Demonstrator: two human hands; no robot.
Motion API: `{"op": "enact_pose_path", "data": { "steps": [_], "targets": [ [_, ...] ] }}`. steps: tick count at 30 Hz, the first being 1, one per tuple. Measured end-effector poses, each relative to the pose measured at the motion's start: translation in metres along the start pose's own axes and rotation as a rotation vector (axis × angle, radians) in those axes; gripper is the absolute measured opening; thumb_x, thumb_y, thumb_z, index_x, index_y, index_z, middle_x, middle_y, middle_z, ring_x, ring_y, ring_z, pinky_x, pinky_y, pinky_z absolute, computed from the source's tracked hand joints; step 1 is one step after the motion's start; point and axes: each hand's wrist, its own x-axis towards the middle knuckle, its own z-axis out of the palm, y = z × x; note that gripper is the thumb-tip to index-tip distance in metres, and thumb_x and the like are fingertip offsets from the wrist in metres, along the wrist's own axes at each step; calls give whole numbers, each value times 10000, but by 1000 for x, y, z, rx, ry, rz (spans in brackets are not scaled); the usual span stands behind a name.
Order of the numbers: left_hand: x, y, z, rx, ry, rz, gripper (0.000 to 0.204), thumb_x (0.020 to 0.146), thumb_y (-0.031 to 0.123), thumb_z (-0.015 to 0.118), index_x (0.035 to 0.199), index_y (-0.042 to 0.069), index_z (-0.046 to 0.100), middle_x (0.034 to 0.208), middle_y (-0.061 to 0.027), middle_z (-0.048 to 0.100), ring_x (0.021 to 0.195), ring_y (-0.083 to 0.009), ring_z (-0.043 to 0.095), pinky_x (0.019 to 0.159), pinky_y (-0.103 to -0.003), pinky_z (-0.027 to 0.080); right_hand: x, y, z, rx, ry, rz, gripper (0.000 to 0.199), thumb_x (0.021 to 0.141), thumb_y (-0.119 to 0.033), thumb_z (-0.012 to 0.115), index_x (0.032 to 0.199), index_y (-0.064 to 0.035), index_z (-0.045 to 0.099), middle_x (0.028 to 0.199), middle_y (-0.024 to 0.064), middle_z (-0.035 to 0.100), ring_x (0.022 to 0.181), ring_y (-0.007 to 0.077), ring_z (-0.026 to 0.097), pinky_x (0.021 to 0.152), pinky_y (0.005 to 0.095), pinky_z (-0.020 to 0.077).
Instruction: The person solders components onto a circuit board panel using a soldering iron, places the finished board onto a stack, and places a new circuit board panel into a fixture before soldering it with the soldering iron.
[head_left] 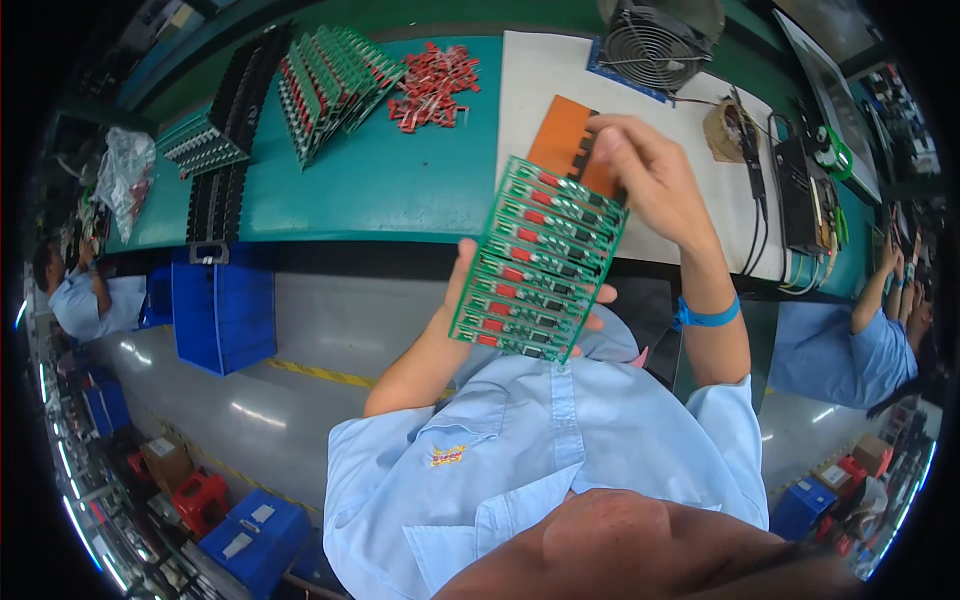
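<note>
A green circuit board panel, lined with rows of red and black parts, is tilted in front of my chest. My left hand grips it from below, the thumb on its left edge and some fingertips showing past the right edge. At the panel's far end, my right hand is closed on an orange notched plate. The plate's near edge meets or overlaps the panel's top; whether they touch cannot be made out. My right fingers curl over the plate, and part of their grip is hidden.
Stacked green boards stand on the teal bench beside a pile of red parts. More boards lean in a black rack. A fan and a soldering iron stand sit right. Blue bins and co-workers flank me.
</note>
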Motion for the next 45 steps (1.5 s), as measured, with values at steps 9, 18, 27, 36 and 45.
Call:
{"op": "enact_pose_path", "data": {
  "steps": [9, 18, 27, 36, 45],
  "targets": [
    [-33, 28, 22, -65, -50, 661, 1181, 865, 868, 613, 1753, 197, 218, 1761, -292, 247, 1571, -554, 337, 1226, -782, 284, -28, 18, 55, -736, -55, -465, 515, 942, -295, 810, 1353, -8, 694, 1405, 157, 660, 1346, 376, 577, 1108, 455, 496],
    [-37, 33, 28, -5, 43, 741, 1116, 874, 873, 590, 1749, 279, 237, 1767, -251, 267, 1606, -520, 287, 1260, -763, 237, -36, 13, 27, -747, -337, -435, 612, 858, -144, 816, 1432, -6, 654, 1538, 171, 609, 1441, 398, 542, 1201, 471, 458],
    [-17, 34, 41, 329, 274, 821, 1062, 884, 789, 620, 1746, 291, 252, 1785, -248, 221, 1626, -513, 239, 1279, -739, 222, -94, 0, -5, -745, -86, -436, 665, 728, 101, 678, 1385, -2, 680, 1445, 179, 675, 1268, 345, 664, 1090, 411, 541],
    [17, 26, 33, 481, 114, 790, 962, 962, 685, 572, 1756, 278, 211, 1786, -192, 258, 1632, -458, 272, 1296, -648, 290, -88, 18, -54, -739, 319, -413, 412, 907, 136, 670, 1305, 35, 702, 1265, 147, 774, 1038, 282, 748, 936, 342, 591],
    [33, 3, -3, 462, 151, 800, 898, 983, 627, 595, 1738, 274, 262, 1749, -128, 367, 1572, -382, 411, 1256, -591, 384, -90, -17, -2, 352, 506, -195, 135, 999, -34, 725, 1113, 38, 723, 950, 44, 736, 796, 118, 597, 761, 231, 486]
  ]
}}
